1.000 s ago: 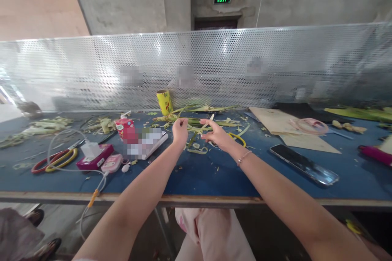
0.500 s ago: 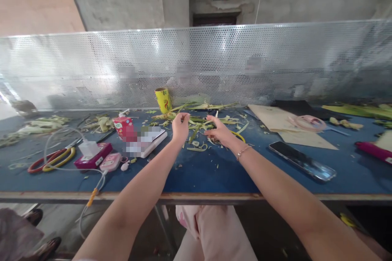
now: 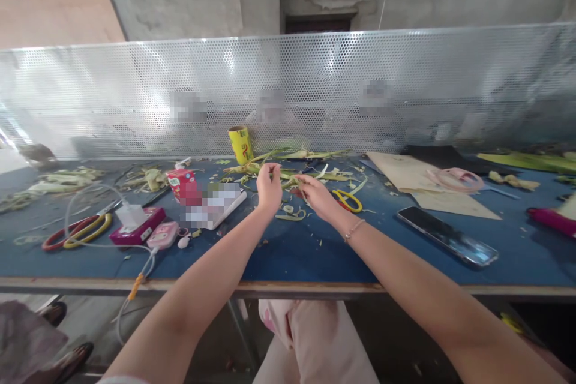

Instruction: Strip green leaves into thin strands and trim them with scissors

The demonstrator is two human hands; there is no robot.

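Observation:
Over the middle of the blue table, my left hand [image 3: 270,188] is closed in a pinch on a pale green leaf strip [image 3: 288,182]. My right hand [image 3: 316,197] faces it from the right, its thumb and fingers closed on the same strip, whose end hangs down. My fingers partly hide the strip. Just right of my right hand lie scissors with yellow handles [image 3: 348,201]. Beneath and behind both hands are scattered green leaf scraps [image 3: 330,176], and a curled scrap [image 3: 290,213] lies in front.
On the left are a red drink carton [image 3: 183,187], a white-edged phone [image 3: 225,214], a magenta box [image 3: 148,227] with a charger and cable, and red and yellow loops [image 3: 87,233]. A dark phone [image 3: 445,237] and brown cardboard [image 3: 405,183] lie right. Behind stands a perforated metal screen [image 3: 306,60].
My right hand has moved left and closed on the leaf strip near my left hand. More of the yellow scissor handles now shows. The view has shifted slightly.

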